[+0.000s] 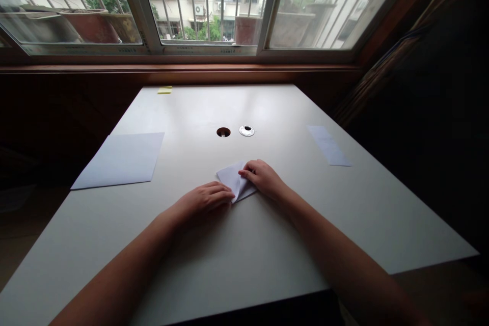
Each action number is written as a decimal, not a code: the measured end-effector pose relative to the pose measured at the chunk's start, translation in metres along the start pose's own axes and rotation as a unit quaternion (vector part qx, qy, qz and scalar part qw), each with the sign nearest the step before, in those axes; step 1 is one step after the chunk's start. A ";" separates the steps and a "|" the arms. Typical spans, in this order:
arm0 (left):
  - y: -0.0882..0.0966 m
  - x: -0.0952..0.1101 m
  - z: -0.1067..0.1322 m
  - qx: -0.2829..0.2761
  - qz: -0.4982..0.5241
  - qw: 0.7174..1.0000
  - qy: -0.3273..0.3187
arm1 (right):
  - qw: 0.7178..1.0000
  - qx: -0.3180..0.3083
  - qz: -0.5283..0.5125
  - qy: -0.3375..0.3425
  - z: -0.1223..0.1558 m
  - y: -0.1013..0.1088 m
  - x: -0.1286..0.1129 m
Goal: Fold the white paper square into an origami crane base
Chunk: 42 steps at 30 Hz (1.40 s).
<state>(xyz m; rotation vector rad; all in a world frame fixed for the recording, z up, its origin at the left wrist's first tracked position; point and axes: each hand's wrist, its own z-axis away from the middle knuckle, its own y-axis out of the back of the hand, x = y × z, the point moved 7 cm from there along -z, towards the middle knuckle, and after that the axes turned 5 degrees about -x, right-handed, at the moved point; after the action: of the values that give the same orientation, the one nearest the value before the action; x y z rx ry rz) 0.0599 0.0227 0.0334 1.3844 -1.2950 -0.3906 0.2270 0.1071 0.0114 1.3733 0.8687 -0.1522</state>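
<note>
A small piece of folded white paper (229, 175) lies near the middle of the table, one flap lifted off the layer below. At its lower left edge rests my left hand (209, 196), fingers together and fingertips pressing the near corner. My right hand (263, 177) pinches the raised flap at the right side between thumb and fingers. Part of the paper's right side is hidden under that hand.
The white table (237, 265) carries a stack of white paper (120, 158) at left, a paper strip (329, 145) at right and yellow sticky notes (165, 90) at the far edge. A round hole (223, 132) sits beside a silver cap (246, 131). Barred windows stand behind.
</note>
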 end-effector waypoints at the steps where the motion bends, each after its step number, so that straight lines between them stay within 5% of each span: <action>1: -0.001 0.000 0.000 -0.004 -0.009 1.000 0.005 | 1.000 -0.001 -0.003 0.002 0.000 0.000 0.000; 29: -0.007 -0.004 0.000 -0.036 -0.037 0.999 -0.001 | 0.998 0.043 0.029 -0.020 0.002 -0.001 -0.002; 36: -0.005 -0.007 0.003 -0.032 -0.067 0.997 -0.008 | 0.997 0.024 -0.065 -0.019 0.005 0.006 0.005; 42: 0.003 -0.018 0.006 0.024 -0.085 0.995 0.051 | 0.991 -0.009 -0.137 0.008 0.002 0.005 0.012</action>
<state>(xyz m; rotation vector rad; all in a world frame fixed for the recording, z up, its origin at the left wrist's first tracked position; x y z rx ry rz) 0.0475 0.0357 0.0260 1.5416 -1.1146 -0.4003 0.2394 0.1109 0.0081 1.2356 1.0673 -0.3438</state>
